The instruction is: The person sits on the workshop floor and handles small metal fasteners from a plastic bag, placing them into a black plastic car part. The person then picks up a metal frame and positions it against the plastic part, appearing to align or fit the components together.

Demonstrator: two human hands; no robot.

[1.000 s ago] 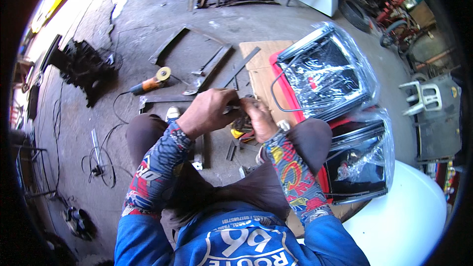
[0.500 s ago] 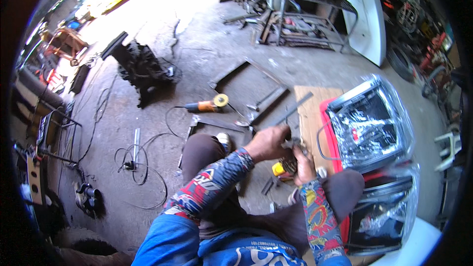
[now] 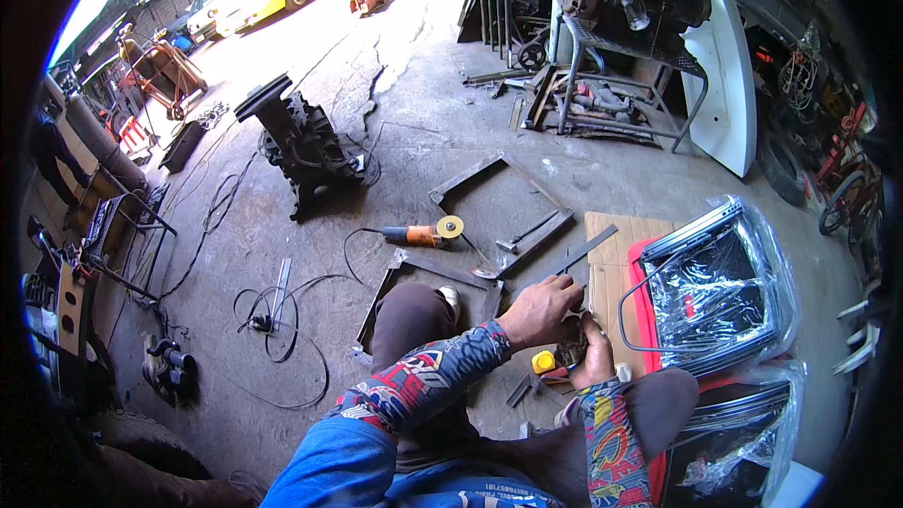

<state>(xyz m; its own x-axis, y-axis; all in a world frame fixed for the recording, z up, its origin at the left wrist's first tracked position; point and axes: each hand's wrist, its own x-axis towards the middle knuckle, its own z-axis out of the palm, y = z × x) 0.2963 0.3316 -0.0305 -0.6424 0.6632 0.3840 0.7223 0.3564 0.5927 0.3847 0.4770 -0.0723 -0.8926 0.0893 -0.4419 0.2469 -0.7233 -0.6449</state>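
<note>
My left hand (image 3: 544, 310) is closed, its fingertips pinched above the right hand; whatever they grip is hidden. My right hand (image 3: 594, 354) is wrapped round a small dark brown, rough-looking part (image 3: 570, 351), too unclear to name further. Both hands are close together over the floor between my knees. Just below them on the ground sits a yellow tape measure (image 3: 544, 362), with short dark metal pieces (image 3: 519, 390) beside it. A flat dark metal bar (image 3: 589, 248) lies beyond my hands, partly across a cardboard sheet (image 3: 611, 226).
An orange angle grinder (image 3: 414, 235) with its cord lies ahead on the left, between angle-iron frames (image 3: 470, 179). Plastic-wrapped panels (image 3: 720, 287) are at the right. Farther off stand a black metal assembly (image 3: 306, 141) and a metal stand (image 3: 621, 85) bearing an engine part.
The head view has tilted up, so the scene sits lower and shows more of the background. Both hands stay close together, still around the dark part.
</note>
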